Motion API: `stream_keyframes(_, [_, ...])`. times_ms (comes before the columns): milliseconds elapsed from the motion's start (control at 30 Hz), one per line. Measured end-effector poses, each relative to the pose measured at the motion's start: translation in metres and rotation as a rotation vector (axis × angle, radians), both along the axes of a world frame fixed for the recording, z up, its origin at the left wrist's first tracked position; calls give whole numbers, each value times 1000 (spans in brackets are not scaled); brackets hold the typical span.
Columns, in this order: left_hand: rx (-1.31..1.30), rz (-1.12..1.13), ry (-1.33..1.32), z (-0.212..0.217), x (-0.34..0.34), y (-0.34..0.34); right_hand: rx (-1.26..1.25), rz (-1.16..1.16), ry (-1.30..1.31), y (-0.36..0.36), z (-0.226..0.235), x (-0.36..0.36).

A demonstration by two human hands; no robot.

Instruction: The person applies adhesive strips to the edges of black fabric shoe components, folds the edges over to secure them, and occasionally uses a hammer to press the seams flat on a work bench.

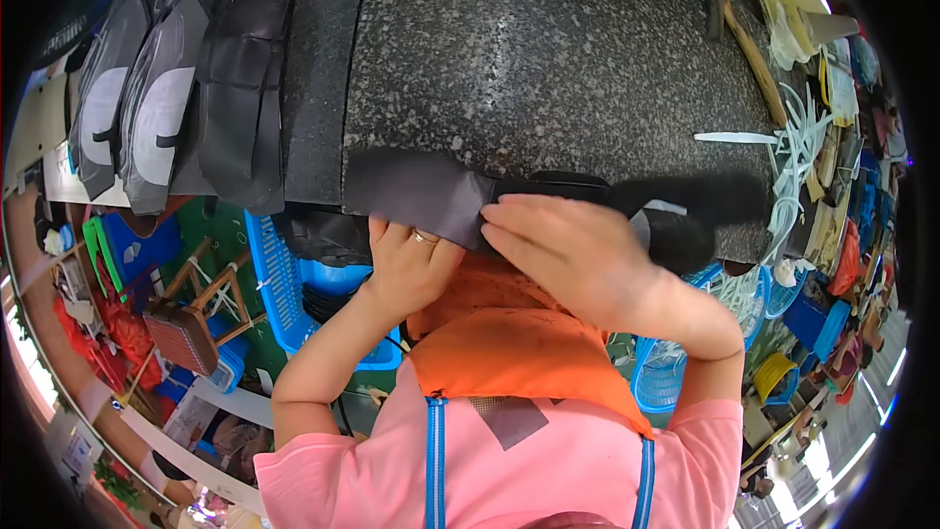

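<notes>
Head view, one frame, read from 9 o'clock across to 3 o'clock. At about 10 o'clock I see grey and black bags (157,88) lying in a row over the left end of the speckled stone table (548,59). Below them, near 8 o'clock, a blue plastic basket (284,284) stands under the table edge, with a wooden stool (196,313) just beside it on its 9 o'clock side. Moving toward centre, my left hand (406,269) sits at the table's near edge, fingers curled up from below around the lower border of a dark grey fabric piece (421,191); a ring shows on one finger, and the grip looks closed on the cloth, thumb hidden behind it. The fabric piece lies flat on the table edge at centre, running from roughly 9 o'clock of the hands out toward 3 o'clock, where it joins a black strap-like part (685,206). My right hand (568,250) lies just right of the left one, palm down, fingers extended and pressed flat onto the fabric, fingertips pointing to 9 o'clock; it holds the cloth down, not pinched. An orange apron (519,343) over a pink shirt fills 6 o'clock. Far right, at 2 o'clock, a wooden-handled hammer (744,39) rests on the table, white plastic strips (793,137) near it.
</notes>
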State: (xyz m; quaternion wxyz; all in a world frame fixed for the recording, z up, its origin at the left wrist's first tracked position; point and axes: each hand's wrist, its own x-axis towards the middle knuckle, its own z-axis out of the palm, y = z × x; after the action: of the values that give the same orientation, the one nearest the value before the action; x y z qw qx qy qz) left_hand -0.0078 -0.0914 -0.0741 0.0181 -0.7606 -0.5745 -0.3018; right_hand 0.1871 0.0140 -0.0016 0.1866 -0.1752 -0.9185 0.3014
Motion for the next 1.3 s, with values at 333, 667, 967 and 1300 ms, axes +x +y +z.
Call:
stream_keyframes(333, [-88,-87,-310,34,-41,27,267,195,-146,8,-3,-4])
stream_keyframes(667, [-369,140,360,78,-75,15,221,101,-271,-2,1,-7])
stream_keyframes(967, [-288,-50,-572,47,32,40,448,-186,-415,-9,53,68])
stream_keyframes(1300, [-454,-342,-437,66,59,73,51,-371,-526,4,18,100])
